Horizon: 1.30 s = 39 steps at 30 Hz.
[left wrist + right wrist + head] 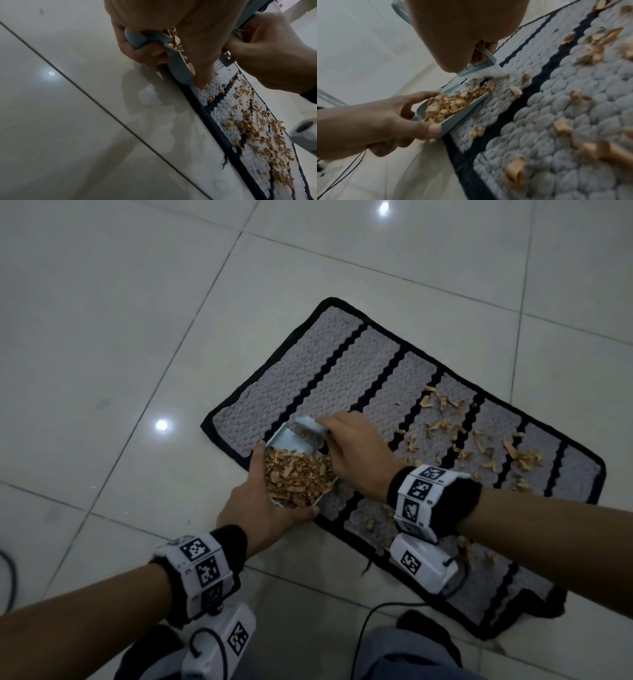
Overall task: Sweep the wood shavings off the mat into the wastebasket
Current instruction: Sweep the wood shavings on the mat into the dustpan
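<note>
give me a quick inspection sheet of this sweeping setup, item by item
surface: pale tiled floor, glossy, with light glare.
job's things: striped mat; dustpan heaped with shavings, its lip on the mat's left end; loose shavings on the right half; wastebasket not seen.
clutter: nothing seen.
grippers: left hand holds the dustpan; right hand holds a small brush, bristles at the pan's mouth.
cables: black cable on the floor.
surroundings: person's knees at bottom edge.
</note>
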Each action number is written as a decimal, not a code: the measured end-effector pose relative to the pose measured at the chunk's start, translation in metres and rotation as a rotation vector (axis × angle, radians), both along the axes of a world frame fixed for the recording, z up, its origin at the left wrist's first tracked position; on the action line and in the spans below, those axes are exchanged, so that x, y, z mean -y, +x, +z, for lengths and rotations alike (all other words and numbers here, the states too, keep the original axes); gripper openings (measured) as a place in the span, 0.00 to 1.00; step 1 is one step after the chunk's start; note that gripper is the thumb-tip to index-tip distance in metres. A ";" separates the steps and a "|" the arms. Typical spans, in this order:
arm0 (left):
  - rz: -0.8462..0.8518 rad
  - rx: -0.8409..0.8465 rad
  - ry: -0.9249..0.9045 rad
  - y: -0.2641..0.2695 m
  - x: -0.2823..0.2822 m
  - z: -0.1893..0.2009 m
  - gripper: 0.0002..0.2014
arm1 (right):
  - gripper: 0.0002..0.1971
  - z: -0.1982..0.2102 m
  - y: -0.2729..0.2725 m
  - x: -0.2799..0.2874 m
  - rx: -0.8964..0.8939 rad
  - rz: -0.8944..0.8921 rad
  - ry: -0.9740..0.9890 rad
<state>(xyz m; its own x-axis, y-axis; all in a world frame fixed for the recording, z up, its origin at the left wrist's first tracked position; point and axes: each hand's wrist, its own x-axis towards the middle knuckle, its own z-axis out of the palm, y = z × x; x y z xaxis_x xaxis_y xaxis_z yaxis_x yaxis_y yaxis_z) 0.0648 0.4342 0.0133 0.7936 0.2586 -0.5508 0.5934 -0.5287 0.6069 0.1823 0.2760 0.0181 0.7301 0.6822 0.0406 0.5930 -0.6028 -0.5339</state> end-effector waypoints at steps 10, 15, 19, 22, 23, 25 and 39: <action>0.010 0.065 -0.055 -0.003 -0.004 -0.007 0.64 | 0.14 0.008 -0.035 0.003 0.017 0.164 0.068; 0.010 0.102 -0.053 -0.006 -0.007 -0.001 0.65 | 0.12 0.014 -0.013 0.012 -0.126 -0.011 0.128; -0.030 0.107 -0.066 -0.005 -0.006 0.004 0.65 | 0.11 0.028 -0.005 0.014 -0.193 -0.094 0.112; -0.047 0.104 -0.087 -0.006 -0.005 0.008 0.65 | 0.09 0.039 0.002 0.019 -0.254 -0.188 0.160; -0.058 0.107 -0.093 -0.005 -0.004 0.009 0.65 | 0.07 0.040 0.006 0.023 -0.283 -0.217 0.174; -0.090 0.105 -0.102 -0.004 -0.003 0.010 0.65 | 0.09 0.042 0.013 0.032 -0.330 -0.262 0.179; -0.101 0.074 -0.088 -0.027 0.007 0.019 0.65 | 0.12 0.025 0.033 0.104 -0.008 -0.205 0.084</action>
